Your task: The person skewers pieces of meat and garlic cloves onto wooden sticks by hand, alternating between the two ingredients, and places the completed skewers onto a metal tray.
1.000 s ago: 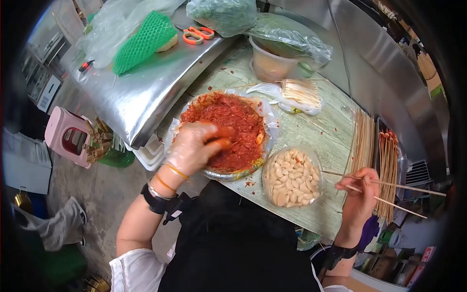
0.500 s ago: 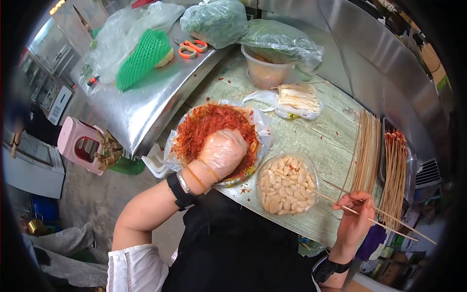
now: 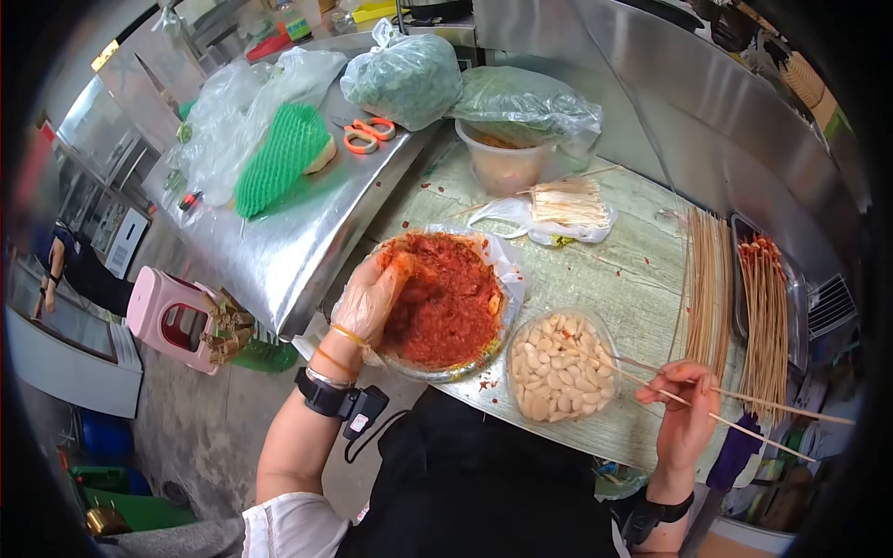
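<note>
Under red paste (image 3: 448, 299), left hand (image 3: 370, 299) fingertips hidden.

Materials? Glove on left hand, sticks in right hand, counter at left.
Glove on the left hand: thin clear plastic film, likely disposable; wrinkled, glossy, skin shows through. Sticks in the right hand: probably bamboo or wood; pale tan, matte, thin. Counter: looks like stainless steel; bright, mirror-like reflections.

A pale wood-grain tabletop (image 3: 605, 279) is carrying a plastic-lined bowl of red paste (image 3: 453, 374) and a clear bowl of white pieces (image 3: 606, 327). Bare bamboo skewers (image 3: 707, 279) are lying beside them.
</note>
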A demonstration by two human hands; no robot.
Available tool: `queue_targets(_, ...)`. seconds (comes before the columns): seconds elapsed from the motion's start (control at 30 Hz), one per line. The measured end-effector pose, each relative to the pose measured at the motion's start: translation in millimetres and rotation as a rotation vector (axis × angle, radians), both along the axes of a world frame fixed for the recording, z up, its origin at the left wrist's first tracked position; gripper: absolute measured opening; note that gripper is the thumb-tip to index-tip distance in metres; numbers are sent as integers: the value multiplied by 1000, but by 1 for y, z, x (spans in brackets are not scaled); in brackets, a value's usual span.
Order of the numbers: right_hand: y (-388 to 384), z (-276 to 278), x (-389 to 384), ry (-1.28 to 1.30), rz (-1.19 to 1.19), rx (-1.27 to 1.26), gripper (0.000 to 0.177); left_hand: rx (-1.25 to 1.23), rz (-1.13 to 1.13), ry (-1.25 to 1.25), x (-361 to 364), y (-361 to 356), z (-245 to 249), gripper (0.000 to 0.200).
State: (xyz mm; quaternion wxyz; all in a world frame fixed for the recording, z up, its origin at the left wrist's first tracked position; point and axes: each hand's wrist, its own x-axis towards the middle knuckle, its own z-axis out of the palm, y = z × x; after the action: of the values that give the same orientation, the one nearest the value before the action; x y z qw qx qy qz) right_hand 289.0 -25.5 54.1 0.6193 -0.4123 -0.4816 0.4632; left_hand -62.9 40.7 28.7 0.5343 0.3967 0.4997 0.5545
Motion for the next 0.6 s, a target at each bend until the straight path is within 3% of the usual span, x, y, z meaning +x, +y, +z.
queue_targets(0.07,0,0,1,-32,-14,30,35,19,21,-60,-3,-1,2,31)
queue_targets(0.13,0,1,7,-123,20,44,35,44,28,528,-7,0,-1,27)
queue_targets(0.27,-1,5,7,-86,77,15,34,158,51,489,-2,-6,-9,23)
queue_targets(0.37,2,24,-16,-131,17,-83,35,62,66,11,4,-10,-23,14)
queue_targets(0.4,5,27,-16,-147,-6,-99,35,-14,101,60,8,-13,-17,14)
queue_targets(0.5,12,32,-12,-192,102,-133,30,56,-2,-49,17,-18,-22,19)
queue_targets(0.6,19,26,-29,-273,248,-272,26,127,49,143,30,-18,-28,25)
